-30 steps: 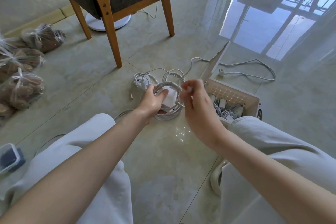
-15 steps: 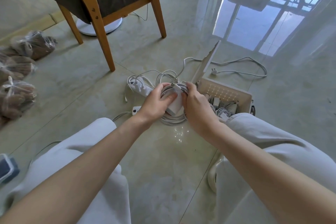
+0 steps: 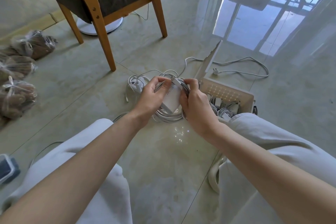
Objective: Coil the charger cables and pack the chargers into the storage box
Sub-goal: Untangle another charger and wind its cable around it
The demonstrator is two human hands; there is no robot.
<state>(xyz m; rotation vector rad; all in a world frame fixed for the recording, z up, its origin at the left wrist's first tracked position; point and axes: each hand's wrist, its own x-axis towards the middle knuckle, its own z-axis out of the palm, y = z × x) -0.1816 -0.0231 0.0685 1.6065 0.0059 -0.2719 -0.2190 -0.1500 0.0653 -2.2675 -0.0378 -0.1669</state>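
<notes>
Closing in from a lifted pull a second ago, the right hand (image 3: 196,103) now meets the coiled cable (image 3: 168,117) — its plug end (image 3: 175,79) laid across the top, so this coil looks nearly done. Both hands curl round it: left hand (image 3: 152,96) gripping the charger (image 3: 171,100), right pinching the loops, just beside the storage box (image 3: 229,92) on the floor (image 3: 163,160).

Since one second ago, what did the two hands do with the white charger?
The right hand came down from above the coil and now grips the coiled cable on its right side, with the cable end lying across the top. The left hand kept holding the white charger throughout. The storage box and the loose plug cable on the floor stayed put.
</notes>
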